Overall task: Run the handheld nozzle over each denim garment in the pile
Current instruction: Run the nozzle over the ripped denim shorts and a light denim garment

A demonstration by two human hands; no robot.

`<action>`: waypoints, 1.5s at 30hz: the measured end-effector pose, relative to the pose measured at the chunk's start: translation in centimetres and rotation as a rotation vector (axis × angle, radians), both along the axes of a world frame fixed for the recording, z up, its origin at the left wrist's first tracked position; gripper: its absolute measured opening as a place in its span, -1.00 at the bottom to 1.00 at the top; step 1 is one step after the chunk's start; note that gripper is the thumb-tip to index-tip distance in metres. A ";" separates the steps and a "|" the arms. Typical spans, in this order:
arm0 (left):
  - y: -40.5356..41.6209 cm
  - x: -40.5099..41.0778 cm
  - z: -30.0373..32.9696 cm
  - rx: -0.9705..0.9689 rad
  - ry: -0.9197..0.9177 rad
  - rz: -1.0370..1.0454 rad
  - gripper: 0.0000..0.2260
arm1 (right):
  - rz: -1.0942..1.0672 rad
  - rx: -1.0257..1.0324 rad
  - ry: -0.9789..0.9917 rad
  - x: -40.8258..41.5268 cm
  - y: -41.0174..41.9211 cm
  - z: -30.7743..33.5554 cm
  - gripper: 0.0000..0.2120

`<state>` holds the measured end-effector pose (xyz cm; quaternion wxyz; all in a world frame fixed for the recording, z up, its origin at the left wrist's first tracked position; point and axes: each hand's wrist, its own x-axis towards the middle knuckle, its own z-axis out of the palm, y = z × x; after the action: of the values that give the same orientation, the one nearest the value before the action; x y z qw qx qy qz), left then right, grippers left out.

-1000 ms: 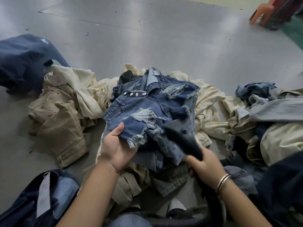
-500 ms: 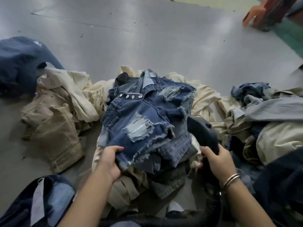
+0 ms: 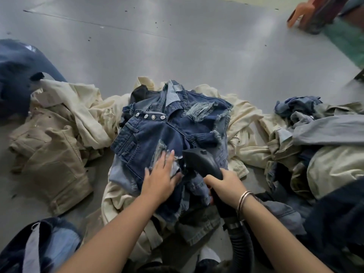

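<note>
A ripped dark blue denim garment [image 3: 157, 131] with metal buttons lies on top of the pile in the middle. My left hand [image 3: 160, 174] presses flat on its frayed lower part, fingers straight. My right hand [image 3: 222, 182] grips the handle of the black handheld nozzle [image 3: 199, 158], whose head rests against the denim just right of my left hand. A black ribbed hose [image 3: 242, 245] runs from the handle down past my right wrist.
Cream and tan garments [image 3: 59, 134] spread left of the pile on the grey floor [image 3: 177, 46]. More cream, grey and blue clothes [image 3: 325, 138] lie at the right. Dark blue garments sit at far left [image 3: 17, 75] and bottom left [image 3: 39, 247].
My left hand let go of the denim's hem and now lies flat on it. The nozzle moved left and forward onto the garment, which has been laid flatter on the pile.
</note>
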<state>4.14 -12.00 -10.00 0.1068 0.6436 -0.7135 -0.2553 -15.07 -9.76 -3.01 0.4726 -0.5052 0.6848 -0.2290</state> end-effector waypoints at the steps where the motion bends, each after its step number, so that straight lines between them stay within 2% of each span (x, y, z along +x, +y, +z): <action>1: 0.0 0.2 -1.0 0.075 0.021 0.033 -0.39 | 0.037 0.039 0.009 0.6 -0.5 -0.3 -0.84; 4: 0.4 0.5 -2.4 0.070 0.053 0.066 -0.41 | 0.102 0.111 0.101 2.5 -2.5 -0.9 -0.83; 6: 0.1 0.5 -2.5 0.069 0.049 0.082 -0.39 | 0.073 0.026 0.253 3.2 -4.2 -0.9 -0.80; 7: 0.0 0.6 -2.5 0.076 0.042 0.088 -0.38 | 0.021 -0.039 0.257 3.3 -4.9 -0.7 -0.80; 10: 0.1 0.9 -2.3 0.110 0.051 0.096 -0.38 | -0.247 -0.181 0.030 1.4 -6.7 1.3 -0.80; 12: 0.1 1.0 -2.3 0.124 0.061 0.083 -0.39 | -0.321 -0.189 -0.108 -0.2 -6.7 2.6 -0.79; 15: 0.1 0.6 -2.4 0.128 0.078 0.087 -0.40 | -0.136 -0.049 -0.151 0.5 -4.6 2.3 -0.82; 18: 0.2 0.5 -2.6 0.141 0.104 0.110 -0.37 | 0.134 0.128 0.024 2.7 -3.0 0.3 -0.82; 20: 0.0 0.8 -2.4 0.163 0.130 0.092 -0.38 | 0.116 0.151 0.144 3.4 -3.9 -0.4 -0.79; 23: -0.4 0.9 -2.1 0.183 0.102 0.069 -0.39 | 0.021 -0.045 0.283 3.1 -5.9 -0.6 -0.79; 25: -0.4 0.9 -2.2 0.184 0.062 0.055 -0.39 | -0.118 -0.172 0.179 2.6 -6.9 0.1 -0.82; 27: -0.4 1.1 -2.4 0.178 0.047 0.050 -0.40 | -0.183 -0.195 0.045 1.8 -7.2 1.1 -0.80; 30: -0.5 0.9 -2.5 0.176 0.056 0.055 -0.40 | -0.059 -0.046 0.027 1.1 -5.6 1.0 -0.74; 33: -0.3 0.7 -2.6 0.150 0.040 0.050 -0.38 | 0.208 0.133 0.116 1.9 -3.6 -0.1 -0.77; 35: -0.4 0.8 -2.7 0.152 0.029 0.049 -0.39 | 0.269 0.093 0.262 2.7 -4.4 -0.6 -0.78; 37: -0.6 0.9 -2.7 0.166 0.032 0.044 -0.39 | 0.168 -0.043 0.353 3.1 -5.8 -0.3 -0.78; 41: -0.5 1.1 -2.7 0.173 0.042 0.033 -0.43 | -0.170 -0.240 0.002 0.7 -6.5 1.9 -0.84; 43: -0.5 1.2 -2.9 0.168 0.050 0.036 -0.42 | -0.188 -0.215 -0.113 -1.3 -4.8 2.6 -0.82; 45: -0.6 1.1 -3.1 0.163 0.049 0.033 -0.42 | -0.085 -0.133 -0.093 -2.5 -2.4 1.9 -0.83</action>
<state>5.25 -12.62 -13.12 0.0759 0.6554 -0.6768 -0.3264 -17.61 -12.16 -1.14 0.4592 -0.4947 0.6663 -0.3169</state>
